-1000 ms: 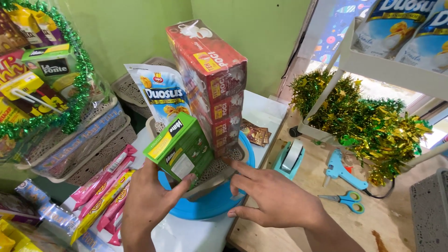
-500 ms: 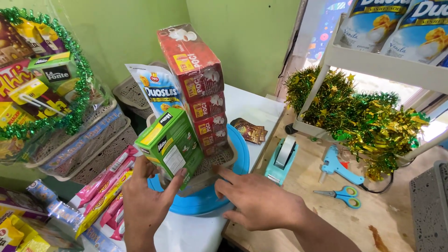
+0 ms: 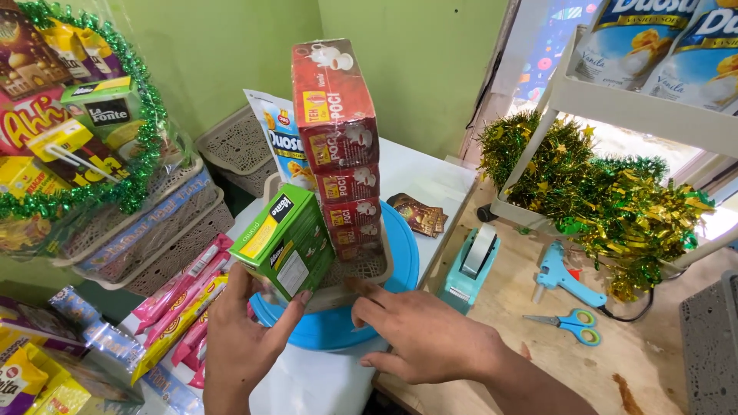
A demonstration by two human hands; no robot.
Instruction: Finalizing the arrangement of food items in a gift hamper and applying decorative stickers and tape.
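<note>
My left hand (image 3: pixel 244 344) grips a green box (image 3: pixel 283 240) from below and holds it tilted at the near left corner of a beige woven basket (image 3: pixel 367 270). My right hand (image 3: pixel 419 336) rests with its fingertips on the basket's near rim. The basket stands on a round blue turntable (image 3: pixel 400 253). Inside it rises a tall stack of red tea boxes (image 3: pixel 338 146), with a white and blue snack pouch (image 3: pixel 282 142) upright behind them.
Left: a wrapped gift basket with green tinsel (image 3: pixel 73 131), empty woven baskets (image 3: pixel 231 150) and pink packets (image 3: pixel 181 296). Right on the wooden table: a teal tape dispenser (image 3: pixel 470 269), blue glue gun (image 3: pixel 567 278), blue scissors (image 3: pixel 569 323), tinsel (image 3: pixel 607 196), small brown sachets (image 3: pixel 419 214).
The green box has shifted a little to the right, closer against the red boxes. My right hand has slid along the basket's near rim. The view has moved closer.
</note>
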